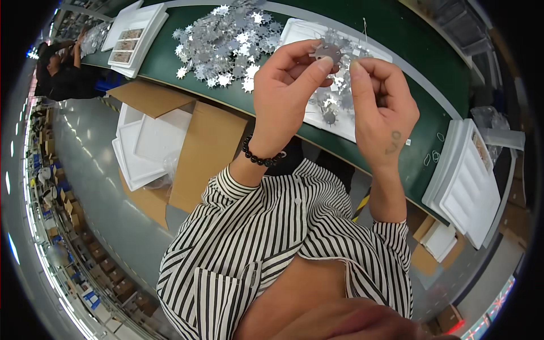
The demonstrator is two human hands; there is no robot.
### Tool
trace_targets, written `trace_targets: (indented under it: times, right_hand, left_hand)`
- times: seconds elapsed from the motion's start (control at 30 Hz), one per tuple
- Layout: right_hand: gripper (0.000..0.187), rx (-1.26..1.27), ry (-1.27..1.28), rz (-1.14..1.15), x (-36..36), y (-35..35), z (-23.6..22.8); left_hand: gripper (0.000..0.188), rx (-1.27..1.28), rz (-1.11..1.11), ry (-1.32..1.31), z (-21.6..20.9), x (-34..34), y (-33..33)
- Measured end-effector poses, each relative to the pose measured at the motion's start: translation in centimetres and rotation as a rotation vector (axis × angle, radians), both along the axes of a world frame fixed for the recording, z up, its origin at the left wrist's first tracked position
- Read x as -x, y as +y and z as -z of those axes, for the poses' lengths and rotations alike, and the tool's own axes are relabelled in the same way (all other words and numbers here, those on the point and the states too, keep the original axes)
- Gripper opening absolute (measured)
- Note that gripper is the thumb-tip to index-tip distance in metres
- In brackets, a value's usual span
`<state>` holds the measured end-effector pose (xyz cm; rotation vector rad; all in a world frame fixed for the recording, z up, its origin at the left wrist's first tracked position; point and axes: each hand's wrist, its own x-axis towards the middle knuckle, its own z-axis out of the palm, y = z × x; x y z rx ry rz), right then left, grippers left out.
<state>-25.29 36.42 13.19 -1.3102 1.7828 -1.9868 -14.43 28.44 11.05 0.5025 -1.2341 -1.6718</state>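
My left hand (286,93) pinches a silver star-shaped ornament (328,52) between thumb and fingertips, raised above the green table (396,34). My right hand (382,105) is close beside it, fingers curled, thumb and forefinger touching the same ornament and a thin thread (365,28) rising from it. A black bead bracelet (259,157) circles my left wrist. More silver ornaments (331,105) lie under my hands on a white foam tray (340,127). A big heap of silver stars (226,42) sits on the table to the left.
White foam trays (136,34) stand at the table's far left, another stack (464,181) at the right edge. An open cardboard box with white foam (158,144) sits on the floor. Another person (59,71) works at the far left.
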Motion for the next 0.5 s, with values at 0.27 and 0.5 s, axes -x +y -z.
trace_targets:
  times: [0.27,0.5]
  right_hand:
    - [0.003,-0.029,-0.009,-0.027,-1.0,0.6,0.6]
    - [0.006,-0.174,-0.051,-0.04,-0.7,-0.2,0.6]
  left_hand:
    - [0.032,-0.019,-0.031,0.01,0.1,-0.7,1.5]
    - [0.033,0.233,-0.194,-0.101,1.0,0.1,1.3]
